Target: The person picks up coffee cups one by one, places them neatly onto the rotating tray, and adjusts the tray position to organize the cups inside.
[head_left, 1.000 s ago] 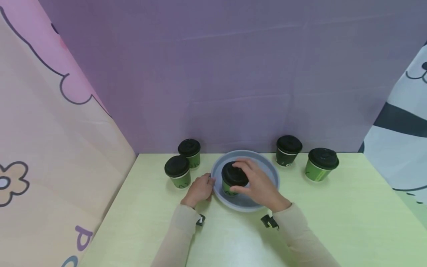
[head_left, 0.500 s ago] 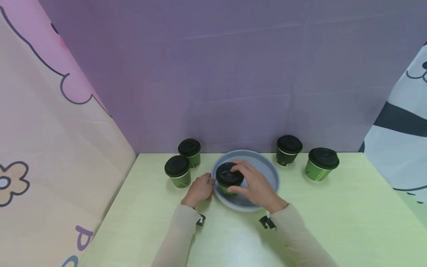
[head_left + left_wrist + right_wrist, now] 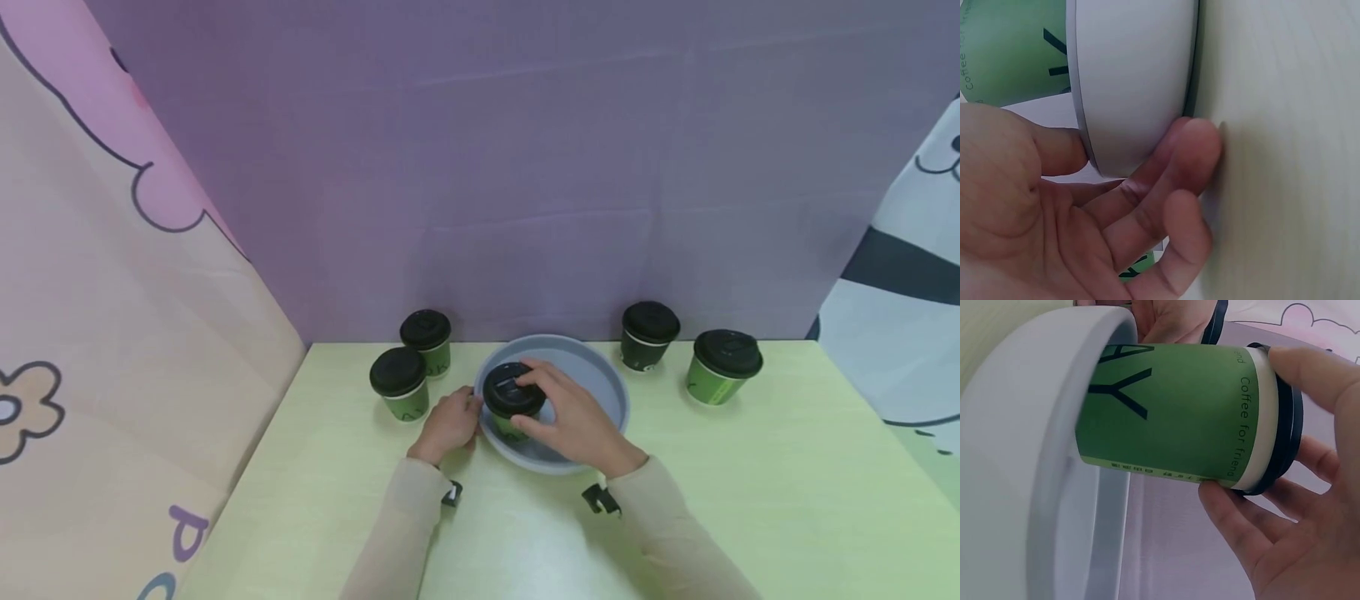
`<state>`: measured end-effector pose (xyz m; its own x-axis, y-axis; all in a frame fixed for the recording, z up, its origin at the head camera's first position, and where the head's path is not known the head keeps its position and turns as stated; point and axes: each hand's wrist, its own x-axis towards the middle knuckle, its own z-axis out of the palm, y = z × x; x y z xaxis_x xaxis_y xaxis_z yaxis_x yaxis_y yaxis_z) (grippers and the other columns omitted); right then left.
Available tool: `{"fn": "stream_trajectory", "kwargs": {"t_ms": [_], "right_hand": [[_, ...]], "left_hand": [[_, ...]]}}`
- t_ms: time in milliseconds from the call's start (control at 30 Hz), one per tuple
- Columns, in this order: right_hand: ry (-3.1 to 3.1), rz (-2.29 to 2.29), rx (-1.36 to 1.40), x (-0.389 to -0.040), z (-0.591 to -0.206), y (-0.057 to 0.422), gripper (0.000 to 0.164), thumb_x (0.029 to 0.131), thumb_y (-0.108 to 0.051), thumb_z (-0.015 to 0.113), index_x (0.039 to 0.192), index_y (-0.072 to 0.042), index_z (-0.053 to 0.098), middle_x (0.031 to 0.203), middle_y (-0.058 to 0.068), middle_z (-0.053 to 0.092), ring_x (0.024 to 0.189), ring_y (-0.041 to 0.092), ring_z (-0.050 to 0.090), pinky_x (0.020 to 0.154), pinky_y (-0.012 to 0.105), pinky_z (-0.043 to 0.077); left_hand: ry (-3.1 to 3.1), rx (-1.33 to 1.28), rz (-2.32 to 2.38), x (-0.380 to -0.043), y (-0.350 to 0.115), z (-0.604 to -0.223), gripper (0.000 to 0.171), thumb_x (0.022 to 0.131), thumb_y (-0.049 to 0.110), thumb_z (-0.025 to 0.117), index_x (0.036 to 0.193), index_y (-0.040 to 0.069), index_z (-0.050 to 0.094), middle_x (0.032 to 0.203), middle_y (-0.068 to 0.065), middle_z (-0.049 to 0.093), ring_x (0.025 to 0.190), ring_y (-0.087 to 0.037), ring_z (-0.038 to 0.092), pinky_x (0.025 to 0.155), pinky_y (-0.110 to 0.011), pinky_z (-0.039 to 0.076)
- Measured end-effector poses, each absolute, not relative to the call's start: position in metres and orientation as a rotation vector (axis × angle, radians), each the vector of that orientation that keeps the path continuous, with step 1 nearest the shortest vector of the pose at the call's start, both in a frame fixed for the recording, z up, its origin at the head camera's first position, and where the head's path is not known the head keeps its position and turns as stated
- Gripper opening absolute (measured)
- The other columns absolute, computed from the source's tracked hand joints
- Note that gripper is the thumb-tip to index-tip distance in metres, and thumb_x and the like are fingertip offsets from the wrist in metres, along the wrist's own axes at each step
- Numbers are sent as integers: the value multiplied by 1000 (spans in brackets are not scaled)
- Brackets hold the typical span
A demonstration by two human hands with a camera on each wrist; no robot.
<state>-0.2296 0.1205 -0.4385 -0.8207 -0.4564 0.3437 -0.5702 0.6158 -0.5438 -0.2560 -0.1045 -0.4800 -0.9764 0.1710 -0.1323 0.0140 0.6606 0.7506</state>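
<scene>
Around the black lid point(image 3: 1288, 425) of a green cup point(image 3: 1172, 412) I see the right hand point(image 3: 573, 417) gripping with fingers and thumb; the cup is inside the grey tray point(image 3: 592, 367), near its left edge. Just there the left hand point(image 3: 448, 425) pinches the tray, thumb over its edge, fingers curled below. Farther out I count two lidded cups point(image 3: 408, 406) to the left and another pair point(image 3: 712, 383) right, on the pale table point(image 3: 525, 542)

Soft, even light, one pale glare.
Glare whitens the near table point(image 3: 510, 533); a soft shadow lies beside the right sleeve point(image 3: 675, 525). The backdrop point(image 3: 540, 167) is dimmer. The left wrist view looks slightly hazy; in the right, the cup point(image 3: 1175, 412) shows crisp big letters, fuzzy fine print.
</scene>
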Motion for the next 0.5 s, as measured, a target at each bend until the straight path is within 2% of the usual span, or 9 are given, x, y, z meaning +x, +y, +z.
{"fn": "stream_trajectory", "kwargs": {"t_ms": [133,500], "right_hand": [[-2648,964,854,-231,-441,119,50,92,-41,76,132,-13,62,159,3,45,137,30,55,106,50,51],[-2601,965,841,-230,-444,114,52,92,-38,75,136,-16,60,158,11,46,127,33,63,100,50,54]], "left_hand": [[2686,140,1209,-258,-105,-482,45,111,26,38,147,0,49,70,-7,67,50,-18,59,61,-30,46],[2623,171,1264,-258,-110,-479,40,110,23,39,142,5,55,75,-11,70,56,-23,67,64,-29,50]]}}
